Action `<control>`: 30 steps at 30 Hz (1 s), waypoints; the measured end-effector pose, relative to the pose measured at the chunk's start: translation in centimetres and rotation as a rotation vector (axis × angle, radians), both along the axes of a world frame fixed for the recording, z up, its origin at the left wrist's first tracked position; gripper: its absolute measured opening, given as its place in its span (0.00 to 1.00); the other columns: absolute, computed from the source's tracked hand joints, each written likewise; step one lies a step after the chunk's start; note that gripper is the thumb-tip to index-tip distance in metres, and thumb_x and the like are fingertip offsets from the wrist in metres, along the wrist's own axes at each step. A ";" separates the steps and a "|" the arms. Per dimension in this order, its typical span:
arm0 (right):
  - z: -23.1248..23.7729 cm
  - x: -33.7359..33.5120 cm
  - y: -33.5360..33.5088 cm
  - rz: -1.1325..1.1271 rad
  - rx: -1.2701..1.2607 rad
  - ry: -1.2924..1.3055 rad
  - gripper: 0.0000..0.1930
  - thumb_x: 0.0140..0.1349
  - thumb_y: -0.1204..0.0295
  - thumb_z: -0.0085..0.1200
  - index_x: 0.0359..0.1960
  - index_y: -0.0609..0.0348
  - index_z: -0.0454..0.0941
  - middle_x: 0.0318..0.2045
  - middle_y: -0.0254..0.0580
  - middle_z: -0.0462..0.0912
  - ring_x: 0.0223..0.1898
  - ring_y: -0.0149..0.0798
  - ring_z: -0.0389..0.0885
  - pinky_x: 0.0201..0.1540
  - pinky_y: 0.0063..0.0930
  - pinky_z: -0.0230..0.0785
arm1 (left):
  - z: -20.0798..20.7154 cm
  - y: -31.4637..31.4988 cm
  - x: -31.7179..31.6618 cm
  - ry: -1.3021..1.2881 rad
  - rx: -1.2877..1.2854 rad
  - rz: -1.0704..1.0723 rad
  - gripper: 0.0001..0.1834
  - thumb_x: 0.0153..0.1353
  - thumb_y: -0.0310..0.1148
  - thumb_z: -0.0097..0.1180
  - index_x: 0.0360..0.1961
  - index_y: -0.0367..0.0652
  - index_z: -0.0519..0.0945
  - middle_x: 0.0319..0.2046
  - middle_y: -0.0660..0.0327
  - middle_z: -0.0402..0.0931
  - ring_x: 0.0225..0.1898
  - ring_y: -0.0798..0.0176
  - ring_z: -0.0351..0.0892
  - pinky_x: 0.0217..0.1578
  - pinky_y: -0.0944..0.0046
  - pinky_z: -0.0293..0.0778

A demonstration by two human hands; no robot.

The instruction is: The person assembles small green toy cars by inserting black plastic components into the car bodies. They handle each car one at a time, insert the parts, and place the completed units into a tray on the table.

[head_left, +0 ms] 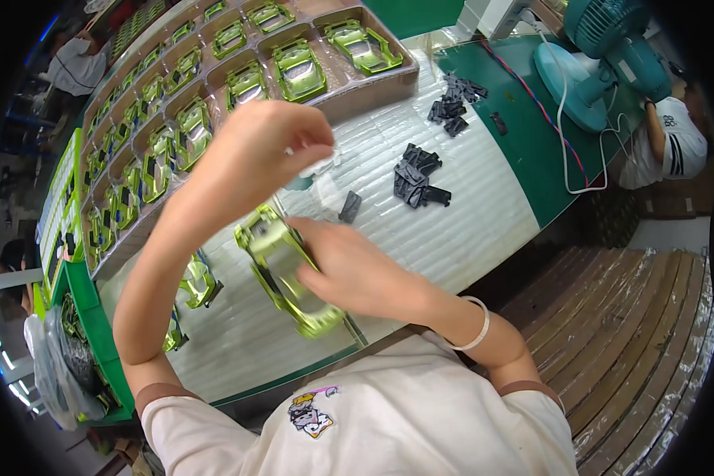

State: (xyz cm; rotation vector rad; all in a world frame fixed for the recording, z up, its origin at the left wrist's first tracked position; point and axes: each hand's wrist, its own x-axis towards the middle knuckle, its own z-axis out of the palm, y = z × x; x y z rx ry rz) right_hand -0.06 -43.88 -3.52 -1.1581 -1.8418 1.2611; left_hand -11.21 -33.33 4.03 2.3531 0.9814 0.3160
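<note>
Green table [523, 151], slatted floor [603, 333], perhaps wooden

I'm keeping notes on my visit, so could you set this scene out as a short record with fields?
Left hand: raised over the table, curled; whether it holds anything is unclear
Right hand: its grip is on a green shell
Tray: beyond the hands and to the left, with more green shells in its pockets
Black parts: mostly in two clusters to the right of the tray, plus loose pieces
Fan: teal, at the far right
Others: a person near the right edge, another at upper left
</note>
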 end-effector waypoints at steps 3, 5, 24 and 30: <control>0.0 3.6 -3.2 -0.057 -0.132 0.180 0.22 0.52 0.75 0.45 0.50 0.71 0.63 0.41 0.58 0.74 0.47 0.48 0.73 0.49 0.38 0.64 | -2.8 0.1 1.5 0.155 -0.022 -0.117 0.05 0.50 0.26 0.59 0.25 0.34 0.79 0.21 0.54 0.77 0.25 0.60 0.78 0.29 0.64 0.73; 0.1 6.3 -4.8 -0.009 -0.331 0.258 0.23 0.55 0.75 0.43 0.54 0.68 0.59 0.45 0.55 0.73 0.44 0.45 0.75 0.42 0.34 0.71 | -3.5 -0.6 1.7 0.288 -0.053 -0.089 0.04 0.49 0.26 0.59 0.24 0.35 0.79 0.21 0.55 0.77 0.26 0.58 0.78 0.29 0.63 0.73; -2.7 9.5 -5.5 -0.480 -0.329 1.315 0.42 0.53 0.69 0.59 0.65 0.52 0.44 0.61 0.60 0.53 0.61 0.52 0.59 0.61 0.47 0.56 | -7.9 -3.4 -2.1 -0.153 0.206 -0.160 0.12 0.46 0.21 0.59 0.35 0.40 0.78 0.32 0.59 0.76 0.33 0.61 0.76 0.35 0.65 0.72; -4.1 9.3 -4.4 -0.346 0.187 0.669 0.41 0.40 0.77 0.68 0.57 0.59 0.57 0.52 0.50 0.67 0.56 0.43 0.65 0.58 0.37 0.59 | -3.3 -7.2 -0.6 -0.577 -0.557 0.170 0.06 0.50 0.16 0.57 0.31 0.31 0.78 0.30 0.58 0.77 0.33 0.66 0.76 0.37 0.68 0.72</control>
